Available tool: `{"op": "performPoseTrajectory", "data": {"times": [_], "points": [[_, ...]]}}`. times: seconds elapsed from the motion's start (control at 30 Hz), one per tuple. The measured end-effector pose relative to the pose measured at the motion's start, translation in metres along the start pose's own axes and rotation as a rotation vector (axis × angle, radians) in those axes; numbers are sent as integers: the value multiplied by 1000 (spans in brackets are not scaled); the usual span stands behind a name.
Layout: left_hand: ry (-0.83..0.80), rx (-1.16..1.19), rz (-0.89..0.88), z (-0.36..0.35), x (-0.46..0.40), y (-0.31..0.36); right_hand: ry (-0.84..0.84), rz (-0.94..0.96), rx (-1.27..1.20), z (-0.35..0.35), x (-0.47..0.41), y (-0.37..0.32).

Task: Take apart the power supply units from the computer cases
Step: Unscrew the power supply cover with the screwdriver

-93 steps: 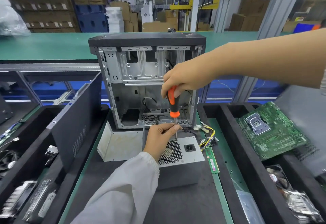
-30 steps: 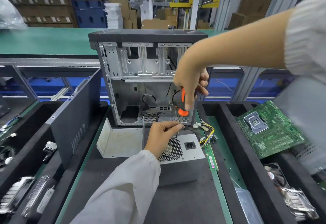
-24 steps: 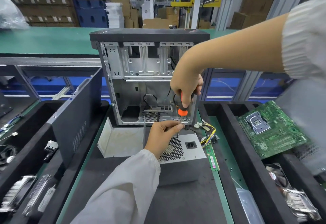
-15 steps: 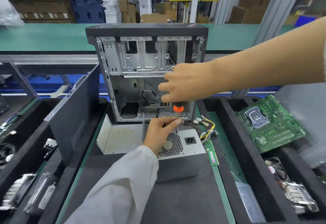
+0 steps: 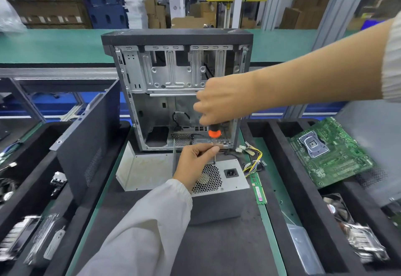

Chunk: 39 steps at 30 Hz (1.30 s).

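from the head view: half a second ago my right hand sat about the same; a second ago it was turned more upright, so i'm twisting the orange-and-black screwdriver, fingers wrapped round its handle. that should be loosening a screw. my left hand pinches the shaft. the grey metal power supply unit lies at six o'clock of the open steel computer case, fan grille up, long axis nine to three, cables trailing toward three o'clock.
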State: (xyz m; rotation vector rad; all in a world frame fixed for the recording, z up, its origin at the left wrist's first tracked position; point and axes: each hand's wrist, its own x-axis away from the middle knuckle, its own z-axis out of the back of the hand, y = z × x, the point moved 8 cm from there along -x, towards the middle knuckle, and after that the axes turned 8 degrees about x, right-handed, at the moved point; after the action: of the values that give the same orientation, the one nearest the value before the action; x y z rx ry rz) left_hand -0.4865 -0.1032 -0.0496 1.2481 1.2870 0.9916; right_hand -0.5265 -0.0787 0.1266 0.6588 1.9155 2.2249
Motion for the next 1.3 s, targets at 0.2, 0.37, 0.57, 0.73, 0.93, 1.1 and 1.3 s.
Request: {"op": "performPoseTrajectory", "data": {"times": [0.2, 0.37, 0.57, 0.73, 0.93, 1.1, 1.3], "points": [[-9, -46, -39, -5, 2, 6, -376, 76, -497, -20, -2, -7], [18, -54, -32, -4, 3, 6, -924, -185, -1067, -56, -1, 4], [63, -16, 0, 0, 2, 2, -590, -188, -899, -40, -2, 5], [95, 10, 15, 3, 0, 0, -330, -81, -1127, -25, 0, 3], [30, 15, 9, -2, 5, 5, -331, -216, -1090, -26, 4, 6], [108, -32, 26, 1, 5, 5, -322, -402, -778, -29, 7, 20], [122, -86, 10, 5, -2, 7, -245, -223, -1024, -25, 0, 12]]}}
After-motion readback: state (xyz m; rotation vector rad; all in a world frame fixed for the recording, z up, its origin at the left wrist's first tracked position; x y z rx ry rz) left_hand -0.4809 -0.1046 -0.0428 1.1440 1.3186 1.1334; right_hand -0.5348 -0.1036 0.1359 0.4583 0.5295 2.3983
